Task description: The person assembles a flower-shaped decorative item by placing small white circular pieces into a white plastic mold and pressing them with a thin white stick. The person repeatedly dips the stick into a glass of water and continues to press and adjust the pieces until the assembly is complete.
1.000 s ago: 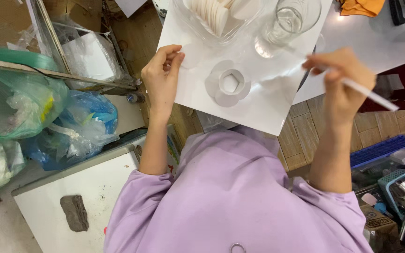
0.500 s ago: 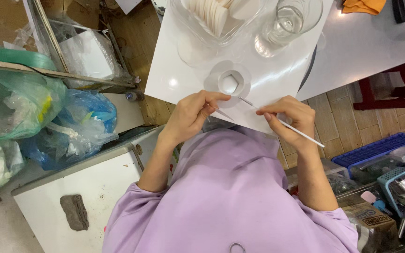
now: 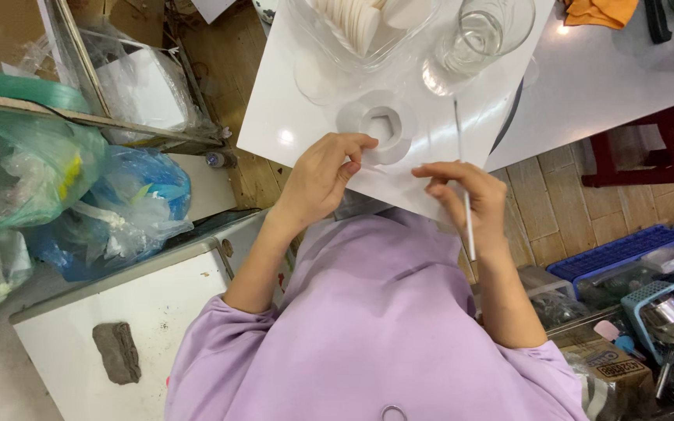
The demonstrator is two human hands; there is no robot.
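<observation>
The white board [image 3: 290,125] lay tilted across the table edge, carrying a white ring [image 3: 384,125] with a hexagonal hole. The left hand [image 3: 323,175] rested at the ring's near rim, fingers curled, pinching nothing visible. The right hand [image 3: 470,199] pinched a thin white stick [image 3: 464,175]; its long axis ran nearly upright in view, tip pointing toward the glass [image 3: 481,35].
</observation>
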